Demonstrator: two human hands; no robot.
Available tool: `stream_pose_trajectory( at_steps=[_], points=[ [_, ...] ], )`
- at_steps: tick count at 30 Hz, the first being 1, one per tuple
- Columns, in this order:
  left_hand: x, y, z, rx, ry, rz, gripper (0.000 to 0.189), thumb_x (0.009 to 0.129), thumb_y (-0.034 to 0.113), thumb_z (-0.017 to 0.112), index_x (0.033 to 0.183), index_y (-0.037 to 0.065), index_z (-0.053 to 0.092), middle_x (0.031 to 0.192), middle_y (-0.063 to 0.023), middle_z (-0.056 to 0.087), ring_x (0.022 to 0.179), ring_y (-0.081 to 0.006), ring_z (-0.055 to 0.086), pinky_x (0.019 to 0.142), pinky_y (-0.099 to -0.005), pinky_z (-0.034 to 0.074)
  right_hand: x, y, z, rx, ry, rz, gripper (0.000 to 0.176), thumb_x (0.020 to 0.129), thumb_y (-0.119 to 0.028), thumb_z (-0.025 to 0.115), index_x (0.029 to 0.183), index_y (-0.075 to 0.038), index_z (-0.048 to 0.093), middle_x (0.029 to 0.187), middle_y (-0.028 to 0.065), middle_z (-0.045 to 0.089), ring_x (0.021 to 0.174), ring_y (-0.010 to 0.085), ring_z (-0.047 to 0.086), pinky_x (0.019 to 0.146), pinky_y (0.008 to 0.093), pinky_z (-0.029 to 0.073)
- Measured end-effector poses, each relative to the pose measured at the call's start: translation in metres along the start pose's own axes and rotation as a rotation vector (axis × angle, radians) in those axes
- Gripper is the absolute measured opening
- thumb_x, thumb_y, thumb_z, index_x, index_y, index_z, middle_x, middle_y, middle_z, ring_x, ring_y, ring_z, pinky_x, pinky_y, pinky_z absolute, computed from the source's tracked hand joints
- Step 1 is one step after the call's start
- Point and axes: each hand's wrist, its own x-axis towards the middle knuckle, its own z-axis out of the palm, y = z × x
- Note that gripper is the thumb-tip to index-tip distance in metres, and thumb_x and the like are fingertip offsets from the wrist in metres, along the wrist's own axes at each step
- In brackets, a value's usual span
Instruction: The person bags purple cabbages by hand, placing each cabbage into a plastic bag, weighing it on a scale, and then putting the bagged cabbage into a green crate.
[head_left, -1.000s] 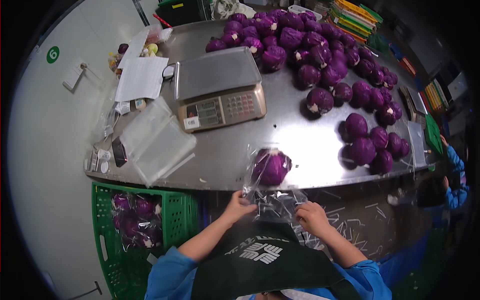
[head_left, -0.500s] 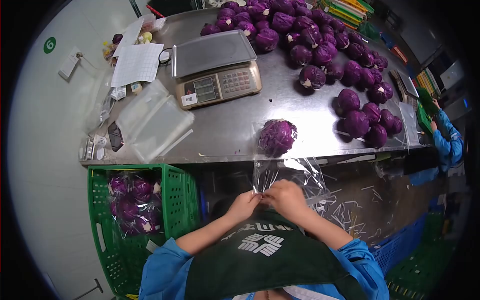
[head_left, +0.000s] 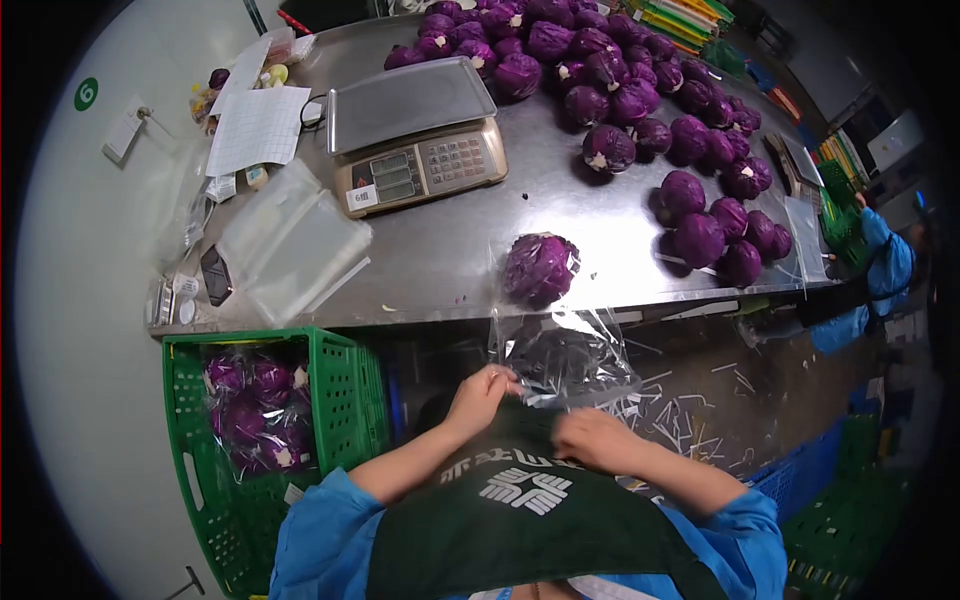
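Note:
A red cabbage (head_left: 541, 269) lies at the front edge of the metal table, inside a clear plastic bag (head_left: 572, 348). The bag's open end hangs over the edge toward me. With its fingertips pinched together, my left hand (head_left: 481, 398) holds the left corner of the bag's mouth. My right hand (head_left: 598, 440) is apart from the bag, to its lower right, in front of my apron. Its fingers look curled and are slightly blurred, and anything between them is too small to make out.
A scale (head_left: 418, 140) stands on the table (head_left: 440, 270) beside flat clear bags (head_left: 295, 240). Many red cabbages (head_left: 610, 148) are heaped behind. At left, a green crate (head_left: 340, 400) holds bagged cabbages (head_left: 258, 410). White strips (head_left: 690, 425) litter the floor. Another person (head_left: 890, 260) works at far right.
My right hand has let go of the bag's mouth and moved down and right. My left hand still holds the bag's edge. The view has shifted slightly.

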Motion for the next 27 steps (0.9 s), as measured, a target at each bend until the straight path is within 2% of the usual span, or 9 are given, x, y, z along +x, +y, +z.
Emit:
stream_pose_trajectory(
  at_steps=[2, 5, 14, 17, 20, 23, 24, 26, 27],
  points=[
    [-0.007, -0.008, 0.004, 0.061, -0.100, 0.022, 0.022, 0.091, 0.014, 0.042, 0.096, -0.003, 0.055, 0.089, -0.0086, 0.063, 0.084, -0.0117, 0.058, 0.079, -0.0261, 0.044, -0.043, 0.006, 0.002, -0.152, 0.064, 0.380, 0.015, 0.066, -0.016, 0.067, 0.070, -0.006, 0.056, 0.074, 0.0061, 0.055, 0.074, 0.0238, 0.052, 0.062, 0.0344, 0.042],
    [-0.015, 0.008, 0.010, -0.071, -0.139, -0.069, 0.021, 0.090, 0.011, 0.043, 0.097, -0.004, 0.056, 0.091, -0.0089, 0.063, 0.085, -0.0125, 0.059, 0.080, -0.0263, 0.044, -0.007, 0.002, -0.003, -0.263, 0.440, 0.289, 0.015, 0.067, -0.017, 0.066, 0.068, -0.007, 0.055, 0.068, 0.0043, 0.050, 0.069, 0.0228, 0.051, 0.057, 0.0343, 0.042],
    [-0.015, 0.004, 0.014, -0.415, -0.159, -0.266, 0.018, 0.090, 0.011, 0.044, 0.091, -0.001, 0.058, 0.090, -0.0049, 0.062, 0.085, -0.0118, 0.057, 0.080, -0.0233, 0.043, 0.048, 0.015, 0.015, -0.321, 0.150, 0.121, 0.011, 0.069, -0.013, 0.061, 0.076, -0.006, 0.056, 0.077, 0.0065, 0.051, 0.074, 0.0252, 0.050, 0.065, 0.0345, 0.041],
    [-0.006, -0.005, 0.019, -0.194, 0.013, -0.018, 0.019, 0.089, 0.011, 0.044, 0.090, -0.002, 0.058, 0.089, -0.0074, 0.064, 0.084, -0.0131, 0.059, 0.079, -0.0245, 0.043, 0.037, 0.008, -0.004, -0.167, 0.030, -0.041, 0.012, 0.071, -0.014, 0.058, 0.078, -0.006, 0.054, 0.080, 0.0073, 0.052, 0.076, 0.0257, 0.051, 0.069, 0.0359, 0.040],
    [-0.018, 0.007, -0.004, 0.188, -0.012, 0.028, 0.021, 0.090, 0.011, 0.043, 0.098, -0.003, 0.057, 0.081, -0.0094, 0.066, 0.082, -0.0157, 0.061, 0.079, -0.0276, 0.045, -0.059, -0.009, -0.022, -0.196, -0.160, 0.219, 0.009, 0.074, -0.013, 0.053, 0.082, -0.008, 0.052, 0.082, 0.0085, 0.056, 0.081, 0.0237, 0.056, 0.069, 0.0366, 0.042],
    [-0.033, -0.029, -0.025, -0.053, -0.182, -0.042, 0.026, 0.091, 0.016, 0.042, 0.105, -0.001, 0.054, 0.078, -0.0075, 0.066, 0.081, -0.0143, 0.061, 0.080, -0.0277, 0.044, -0.227, 0.020, -0.014, -0.441, -0.687, 0.984, 0.027, 0.074, -0.015, 0.054, 0.101, -0.011, 0.057, 0.082, 0.0087, 0.060, 0.083, 0.0262, 0.060, 0.071, 0.0401, 0.046],
    [-0.031, -0.038, -0.032, -0.138, -0.240, -0.056, 0.027, 0.090, 0.016, 0.042, 0.108, 0.001, 0.054, 0.077, -0.0063, 0.066, 0.080, -0.0133, 0.061, 0.078, -0.0266, 0.044, -0.228, 0.024, -0.020, -0.452, -0.683, 0.991, 0.027, 0.074, -0.015, 0.054, 0.101, -0.011, 0.057, 0.082, 0.0087, 0.060, 0.083, 0.0262, 0.060, 0.071, 0.0401, 0.046],
    [-0.016, -0.051, -0.047, -0.139, -0.065, -0.036, 0.032, 0.088, 0.019, 0.049, 0.115, 0.003, 0.049, 0.083, -0.0072, 0.065, 0.094, -0.0164, 0.056, 0.089, -0.0314, 0.037, -0.223, 0.033, -0.033, -0.319, -0.808, 1.095, 0.041, 0.073, -0.014, 0.056, 0.113, -0.010, 0.051, 0.100, 0.0143, 0.056, 0.096, 0.0307, 0.055, 0.080, 0.0412, 0.044],
    [-0.006, -0.043, -0.048, 0.224, 0.191, 0.105, 0.041, 0.083, 0.022, 0.055, 0.118, 0.004, 0.047, 0.096, -0.0093, 0.061, 0.102, -0.0198, 0.051, 0.091, -0.0348, 0.034, -0.218, 0.038, -0.040, -0.244, -0.872, 1.143, 0.049, 0.072, -0.014, 0.057, 0.120, -0.010, 0.048, 0.109, 0.0170, 0.054, 0.102, 0.0330, 0.052, 0.085, 0.0418, 0.042]
  ],
)
